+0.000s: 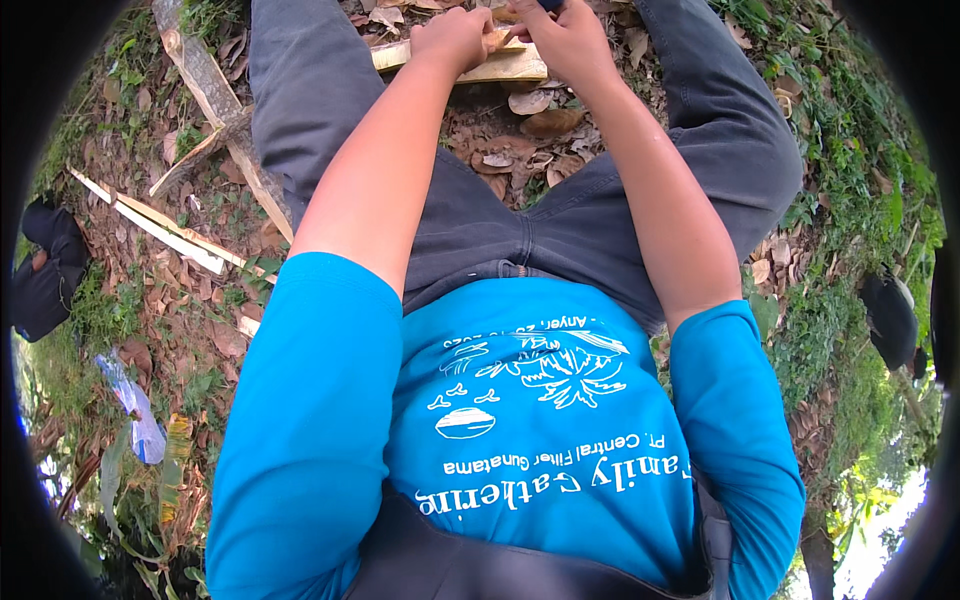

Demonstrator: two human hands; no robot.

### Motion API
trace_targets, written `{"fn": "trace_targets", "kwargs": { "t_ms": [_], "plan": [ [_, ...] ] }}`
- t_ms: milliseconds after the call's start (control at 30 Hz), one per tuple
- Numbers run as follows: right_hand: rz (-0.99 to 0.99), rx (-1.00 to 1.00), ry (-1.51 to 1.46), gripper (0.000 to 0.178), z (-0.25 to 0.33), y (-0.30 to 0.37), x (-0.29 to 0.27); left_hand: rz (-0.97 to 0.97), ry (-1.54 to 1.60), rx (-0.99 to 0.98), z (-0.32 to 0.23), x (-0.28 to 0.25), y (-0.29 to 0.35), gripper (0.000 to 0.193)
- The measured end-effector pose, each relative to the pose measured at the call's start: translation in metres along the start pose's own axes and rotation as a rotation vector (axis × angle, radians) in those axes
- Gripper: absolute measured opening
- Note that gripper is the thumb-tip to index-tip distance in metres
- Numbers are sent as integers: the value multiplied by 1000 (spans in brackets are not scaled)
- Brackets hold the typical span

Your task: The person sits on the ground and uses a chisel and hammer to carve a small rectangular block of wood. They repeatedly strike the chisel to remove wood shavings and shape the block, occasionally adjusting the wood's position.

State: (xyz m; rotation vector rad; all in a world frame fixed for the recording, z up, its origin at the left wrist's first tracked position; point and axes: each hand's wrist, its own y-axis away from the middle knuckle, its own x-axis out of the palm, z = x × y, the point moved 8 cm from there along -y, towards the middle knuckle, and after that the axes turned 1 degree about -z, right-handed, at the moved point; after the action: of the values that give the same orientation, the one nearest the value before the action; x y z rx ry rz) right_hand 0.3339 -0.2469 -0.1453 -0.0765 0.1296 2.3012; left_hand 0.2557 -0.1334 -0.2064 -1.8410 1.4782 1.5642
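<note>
Nearest is the blue shirt (600,520), and beyond it the dark trousers (310,80), with legs spread on either side of the work. Past the lap, at the upper edge of the view, the left hand (452,40) is curled nearly closed at the pale wood (512,68), knuckles up; whether it grips or only presses cannot be told. The right hand (570,42), just beside it, is folded round a dark object (549,4), mostly cut off by the edge of the view, so its kind is unclear.

The pale wood lies on the ground between the shins, crosswise, among dry leaves (495,160). To work it well, a steady hold seems to matter most: keep the wood braced against something firm, since loose leaves may let it slide. If the dark object has an edge, left fingers belong well clear of its path, and each stroke is better short and directed away from the legs. Leaning less over the wood would give the wrists more room.

Farther out, on the left, lie a bare branch (203,80), split pale strips (165,236) and a crumpled plastic bag (147,435).
</note>
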Motion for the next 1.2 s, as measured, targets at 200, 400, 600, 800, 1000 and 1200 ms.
{"fn": "trace_targets", "kwargs": {
  "t_ms": [200,400,600,800,1000,1200],
  "plan": [
    [-27,-49,129,25,9,14,0,-78,-144,-8,-2,10,-7,34],
    [14,96,107,26,-13,21,-13,-139,-133,64,0,24,-22,31],
    [-49,11,-42,25,-14,19,-17,47,-383,208,-17,6,-20,28],
    [-69,-43,163,22,5,23,-21,-225,-278,413,-30,-61,21,28],
    [-58,-45,197,21,19,24,-11,-142,629,269,2,-107,34,46],
    [-35,20,164,23,20,19,-7,-47,1023,359,-20,-98,34,37]
  ]
}}
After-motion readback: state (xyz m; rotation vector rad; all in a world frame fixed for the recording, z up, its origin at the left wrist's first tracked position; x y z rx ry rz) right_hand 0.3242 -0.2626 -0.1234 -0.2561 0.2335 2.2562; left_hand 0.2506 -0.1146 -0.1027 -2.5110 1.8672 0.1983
